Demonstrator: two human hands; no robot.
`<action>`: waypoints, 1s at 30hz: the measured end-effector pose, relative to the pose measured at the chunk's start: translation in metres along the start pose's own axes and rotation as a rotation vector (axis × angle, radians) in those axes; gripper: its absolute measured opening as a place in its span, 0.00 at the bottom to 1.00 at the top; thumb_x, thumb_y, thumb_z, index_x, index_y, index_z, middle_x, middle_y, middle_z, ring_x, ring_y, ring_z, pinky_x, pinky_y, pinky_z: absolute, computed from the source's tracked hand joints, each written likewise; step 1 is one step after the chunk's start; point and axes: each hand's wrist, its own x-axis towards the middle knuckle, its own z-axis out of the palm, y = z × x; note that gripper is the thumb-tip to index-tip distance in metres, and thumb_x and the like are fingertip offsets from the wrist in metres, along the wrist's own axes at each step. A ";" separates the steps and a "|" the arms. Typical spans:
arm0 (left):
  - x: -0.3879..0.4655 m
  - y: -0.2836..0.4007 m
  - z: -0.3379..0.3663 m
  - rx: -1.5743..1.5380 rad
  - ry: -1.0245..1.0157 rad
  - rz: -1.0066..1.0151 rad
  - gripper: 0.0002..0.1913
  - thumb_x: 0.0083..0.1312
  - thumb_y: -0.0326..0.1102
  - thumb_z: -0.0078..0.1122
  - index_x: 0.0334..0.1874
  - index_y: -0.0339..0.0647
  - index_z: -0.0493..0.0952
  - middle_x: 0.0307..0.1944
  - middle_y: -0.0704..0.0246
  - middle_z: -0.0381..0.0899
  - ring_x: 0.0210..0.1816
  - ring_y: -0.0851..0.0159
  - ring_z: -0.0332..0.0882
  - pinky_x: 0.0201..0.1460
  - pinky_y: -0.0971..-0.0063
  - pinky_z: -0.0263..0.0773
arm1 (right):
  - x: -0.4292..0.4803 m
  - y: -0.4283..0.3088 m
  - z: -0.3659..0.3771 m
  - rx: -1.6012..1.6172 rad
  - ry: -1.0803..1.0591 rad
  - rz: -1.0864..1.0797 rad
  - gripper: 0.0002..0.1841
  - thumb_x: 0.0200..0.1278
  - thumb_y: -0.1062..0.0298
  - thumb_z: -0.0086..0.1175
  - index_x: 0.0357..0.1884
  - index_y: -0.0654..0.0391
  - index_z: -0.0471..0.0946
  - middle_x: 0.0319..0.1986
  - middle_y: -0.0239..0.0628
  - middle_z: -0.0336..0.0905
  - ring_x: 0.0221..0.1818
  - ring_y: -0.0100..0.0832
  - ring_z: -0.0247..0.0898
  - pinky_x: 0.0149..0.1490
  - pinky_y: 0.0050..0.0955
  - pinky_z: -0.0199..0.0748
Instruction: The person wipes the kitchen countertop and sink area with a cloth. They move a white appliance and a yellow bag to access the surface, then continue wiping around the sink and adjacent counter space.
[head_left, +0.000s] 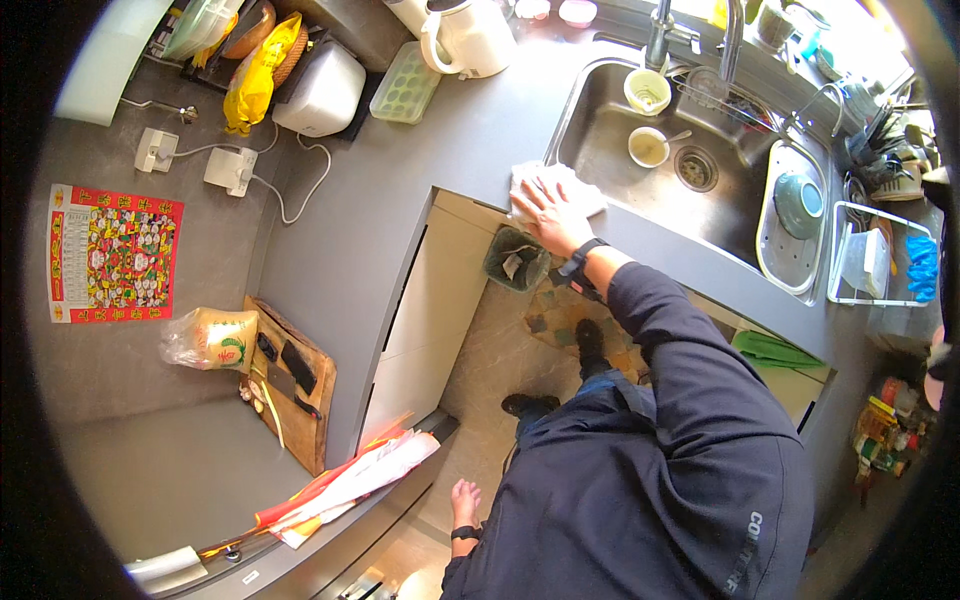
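My right hand (556, 217) presses down on a crumpled white cloth (589, 191) with its fingers spread. Under it is the grey countertop (480, 146), beside the left corner of the stainless steel sink (600, 150). The palm covers part of the cloth. My left hand (466, 501) hangs low at my side, empty, with loosely bent fingers. Inside the sink are a small bowl with a spoon (648, 148) and, under the faucet (660, 37), a pale yellow-green cup (646, 91). A blue-green bowl (798, 205) rests upside down on the drain tray (776, 262) at the right.
A small trash bin (516, 259) stands below the counter corner. Rolled flags (360, 480) lie across the lower-left counter edge. A cleaver (298, 367) is on a wooden cutting board (322, 382). A white pitcher (469, 37) and a green lidded tray (405, 84) stand at the back.
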 end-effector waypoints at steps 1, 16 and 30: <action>-0.004 -0.005 -0.002 -0.001 0.017 -0.001 0.28 0.81 0.43 0.47 0.80 0.44 0.60 0.67 0.56 0.78 0.63 0.53 0.80 0.67 0.54 0.72 | 0.006 -0.002 0.006 0.009 0.022 -0.003 0.39 0.69 0.58 0.57 0.82 0.40 0.60 0.81 0.41 0.55 0.84 0.48 0.46 0.83 0.57 0.44; 0.024 -0.014 0.012 0.100 -0.060 0.110 0.25 0.79 0.41 0.51 0.75 0.44 0.66 0.59 0.63 0.82 0.51 0.62 0.84 0.51 0.62 0.79 | -0.102 0.027 -0.055 -0.098 -0.053 0.110 0.39 0.70 0.57 0.58 0.82 0.42 0.60 0.80 0.42 0.57 0.83 0.48 0.50 0.83 0.51 0.46; 0.085 0.063 -0.028 0.259 -0.199 0.171 0.26 0.81 0.43 0.50 0.78 0.45 0.64 0.60 0.64 0.81 0.54 0.61 0.82 0.53 0.63 0.76 | -0.326 0.087 -0.128 -0.150 -0.010 0.715 0.38 0.75 0.50 0.54 0.82 0.49 0.57 0.82 0.52 0.50 0.84 0.54 0.42 0.84 0.52 0.41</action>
